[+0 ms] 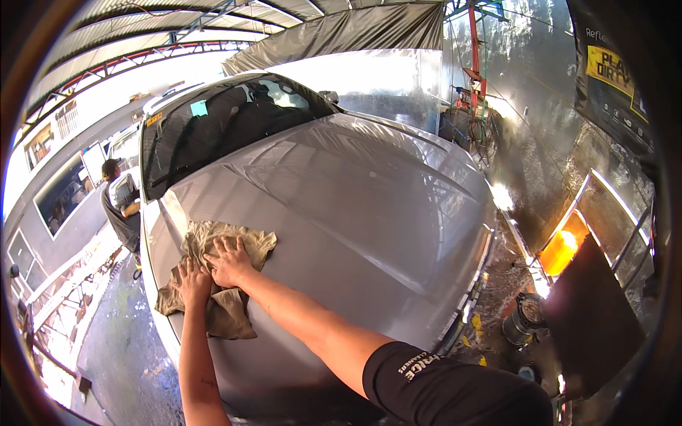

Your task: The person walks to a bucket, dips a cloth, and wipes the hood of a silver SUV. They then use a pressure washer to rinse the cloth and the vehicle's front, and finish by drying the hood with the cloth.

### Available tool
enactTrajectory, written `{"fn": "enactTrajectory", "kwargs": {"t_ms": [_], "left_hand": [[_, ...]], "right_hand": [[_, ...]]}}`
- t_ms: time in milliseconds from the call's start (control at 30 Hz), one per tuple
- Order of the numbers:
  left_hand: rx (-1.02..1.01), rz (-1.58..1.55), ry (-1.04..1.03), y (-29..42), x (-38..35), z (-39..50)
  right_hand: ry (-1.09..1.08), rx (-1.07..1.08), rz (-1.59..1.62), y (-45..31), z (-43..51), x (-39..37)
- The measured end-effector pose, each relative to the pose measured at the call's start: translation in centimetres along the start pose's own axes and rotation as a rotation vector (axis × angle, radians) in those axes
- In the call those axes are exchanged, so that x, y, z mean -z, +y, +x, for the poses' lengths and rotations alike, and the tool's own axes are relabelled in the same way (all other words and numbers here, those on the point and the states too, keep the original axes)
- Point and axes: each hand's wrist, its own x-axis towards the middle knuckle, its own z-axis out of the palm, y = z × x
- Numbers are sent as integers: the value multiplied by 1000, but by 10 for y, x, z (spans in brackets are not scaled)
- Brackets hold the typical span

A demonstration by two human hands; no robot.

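A crumpled tan drying cloth (232, 314) lies on the grey car hood (341, 213), close to the hood's left edge. My left hand (193, 282) rests on the cloth with its fingers spread. Beside it, almost touching, my right hand (232, 262) presses on the upper part of the cloth, its fingers also apart. Both palms face down, and neither hand is closed around the fabric. Beyond the hood is the dark windshield (229, 117) with a small light-green sticker (199, 108).
A person in dark clothes (118, 207) stands along the car's left side. On the wet floor at the right are a metal canister (525, 319) and a dark panel (591, 319). A red metal post (473, 53) stands by the wall.
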Motion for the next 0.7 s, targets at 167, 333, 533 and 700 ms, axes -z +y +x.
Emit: {"fn": "enactTrajectory", "kwargs": {"t_ms": [167, 333, 533, 700], "left_hand": [[-40, 71, 11, 22, 56, -74], [-33, 31, 136, 44, 94, -146], [-190, -186, 215, 51, 130, -201], [-194, -247, 150, -1, 166, -61]], "right_hand": [[104, 53, 7, -6, -73, 56], [167, 116, 7, 0, -151, 107], [-3, 133, -108, -16, -206, 174], [-131, -21, -209, -35, -94, 186]]}}
